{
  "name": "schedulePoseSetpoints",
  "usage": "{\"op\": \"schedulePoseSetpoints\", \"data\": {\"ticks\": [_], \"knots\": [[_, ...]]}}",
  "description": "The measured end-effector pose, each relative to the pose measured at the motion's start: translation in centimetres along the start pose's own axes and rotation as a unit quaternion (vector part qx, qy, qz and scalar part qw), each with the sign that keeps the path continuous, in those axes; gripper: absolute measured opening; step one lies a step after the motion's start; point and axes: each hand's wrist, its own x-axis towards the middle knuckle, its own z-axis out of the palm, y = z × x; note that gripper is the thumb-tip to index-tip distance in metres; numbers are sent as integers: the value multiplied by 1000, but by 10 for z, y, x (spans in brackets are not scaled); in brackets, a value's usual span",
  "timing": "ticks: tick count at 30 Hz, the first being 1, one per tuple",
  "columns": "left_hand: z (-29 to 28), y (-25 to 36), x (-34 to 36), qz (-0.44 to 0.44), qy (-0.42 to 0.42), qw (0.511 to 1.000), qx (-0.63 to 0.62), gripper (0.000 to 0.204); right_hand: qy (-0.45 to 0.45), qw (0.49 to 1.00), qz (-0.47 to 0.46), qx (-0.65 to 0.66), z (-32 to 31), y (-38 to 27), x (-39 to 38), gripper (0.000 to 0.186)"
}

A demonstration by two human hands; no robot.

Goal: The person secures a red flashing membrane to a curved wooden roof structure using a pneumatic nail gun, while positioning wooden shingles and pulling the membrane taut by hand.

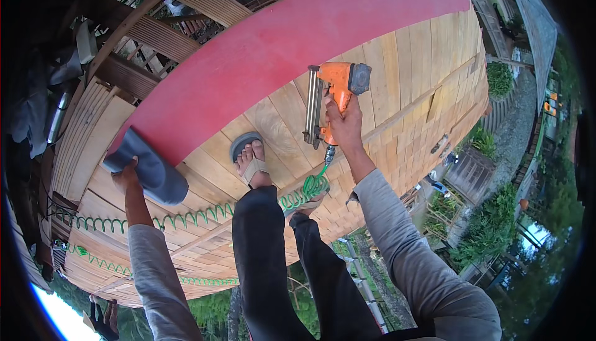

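My right hand (345, 121) is closed around the handle of an orange pneumatic nail gun (337, 80) with a long silver magazine. It is held up over the wooden boards, and a green coiled air hose (315, 184) joins the bottom of its handle. At the left, my left hand (128, 176) grips the edge of a dark grey roll (152, 164). The roll lies at the near end of a long red sheet (248, 62), which curves away along the boards to the far right. How the left fingers sit under the roll's edge is partly hidden.
I stand in sandals on a sloping, curved roof of wooden boards (276, 130); shingles (428, 124) cover its right side. Coiled hose (205, 217) stretches across to the left. Beyond the right edge, ground and plants (490, 229) lie far below. Slatted timber framing (205, 0) stands at upper left.
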Motion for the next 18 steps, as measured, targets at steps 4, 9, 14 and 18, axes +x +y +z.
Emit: {"op": "schedulePoseSetpoints", "data": {"ticks": [4,9,14,18], "knots": [[-11,9,-1,-7,14,999,40,56,-4,999,-2,51,5,-4,9,37],[4,13,3,5,23,1000,3,58,-44,998,40,-29,-3,-31,40,37],[5,3,-9,-8,-4,1000,8,58,-43,992,11,-116,-13,-1,30,40],[0,9,-13,-15,20,1000,12,57,-43,990,-25,-129,-7,-4,26,40]]}}
